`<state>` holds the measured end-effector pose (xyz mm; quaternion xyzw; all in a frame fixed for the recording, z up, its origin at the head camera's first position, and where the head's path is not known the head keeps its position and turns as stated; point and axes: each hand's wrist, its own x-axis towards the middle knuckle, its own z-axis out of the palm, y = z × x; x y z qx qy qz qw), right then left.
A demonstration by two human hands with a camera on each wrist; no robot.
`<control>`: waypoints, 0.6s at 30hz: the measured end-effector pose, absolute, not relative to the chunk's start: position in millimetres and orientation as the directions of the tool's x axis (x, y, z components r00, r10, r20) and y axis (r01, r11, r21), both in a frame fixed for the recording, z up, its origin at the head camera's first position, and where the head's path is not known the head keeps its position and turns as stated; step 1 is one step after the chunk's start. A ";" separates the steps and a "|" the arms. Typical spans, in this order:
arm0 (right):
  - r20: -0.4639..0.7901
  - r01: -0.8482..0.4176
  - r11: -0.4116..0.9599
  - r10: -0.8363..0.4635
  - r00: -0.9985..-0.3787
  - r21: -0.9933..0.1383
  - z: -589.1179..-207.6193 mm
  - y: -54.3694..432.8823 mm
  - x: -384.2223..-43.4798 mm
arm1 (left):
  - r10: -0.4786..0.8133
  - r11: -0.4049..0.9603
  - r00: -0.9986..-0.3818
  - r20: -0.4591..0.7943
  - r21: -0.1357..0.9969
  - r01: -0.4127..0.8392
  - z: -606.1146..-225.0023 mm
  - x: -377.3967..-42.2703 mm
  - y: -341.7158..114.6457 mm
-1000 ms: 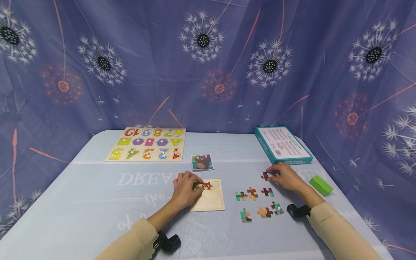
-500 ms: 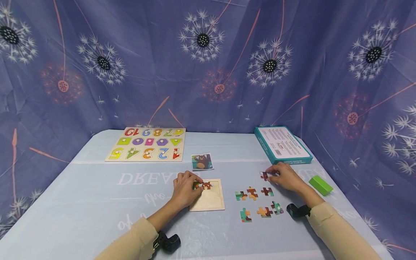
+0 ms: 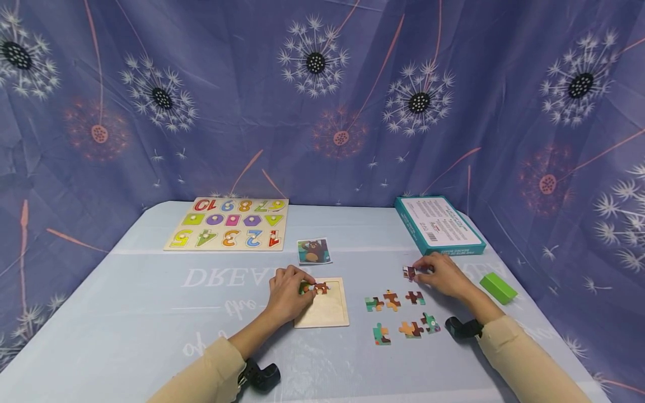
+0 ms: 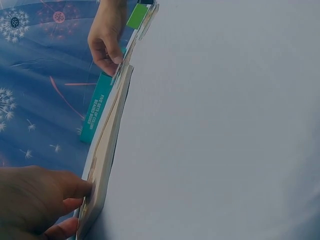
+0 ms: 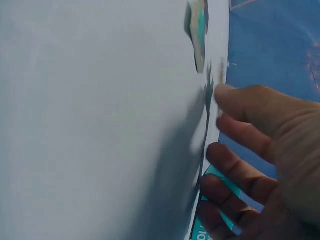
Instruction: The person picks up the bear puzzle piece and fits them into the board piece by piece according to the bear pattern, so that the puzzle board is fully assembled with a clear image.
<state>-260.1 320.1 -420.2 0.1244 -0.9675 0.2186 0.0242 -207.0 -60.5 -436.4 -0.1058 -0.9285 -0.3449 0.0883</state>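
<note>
My left hand is at the upper left corner of a square wooden puzzle tray. Its thumb and fingers pinch a green and brown jigsaw piece, which they partly cover. Beside it in the tray lies a brown jigsaw piece with part of a bear's face. Over on the right, my right hand pinches a dark brown and white jigsaw piece between thumb and index finger. In the right wrist view the other fingers of the right hand are loosely bent and spread.
Several loose jigsaw pieces lie right of the tray. A bear picture card lies behind it. A number board is at the back left, a teal box at the back right. A green block sits right of the right hand.
The jigsaw piece at my right fingertips has turned slightly. Both hands stay in place, and the tray and loose pieces have not moved.
</note>
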 end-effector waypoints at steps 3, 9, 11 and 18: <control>0.115 -0.270 0.864 -0.244 -0.963 -0.424 -415.8 316.3 -257.6 | 0.136 0.740 -0.963 0.234 0.622 0.256 -436.5 -207.1 -60.6; 0.132 -0.312 0.830 -0.283 -0.950 -0.462 -404.7 299.6 -248.7 | 0.132 0.741 -0.963 0.236 0.622 0.254 -437.0 -207.4 -60.7; 0.129 -0.317 0.823 -0.291 -0.948 -0.471 -401.6 290.8 -245.3 | 0.131 0.741 -0.962 0.238 0.621 0.254 -437.1 -207.4 -60.8; 0.149 -0.358 0.808 -0.328 -0.933 -0.468 -395.0 255.9 -234.7 | 0.137 0.738 -0.961 0.240 0.622 0.261 -437.5 -207.5 -61.4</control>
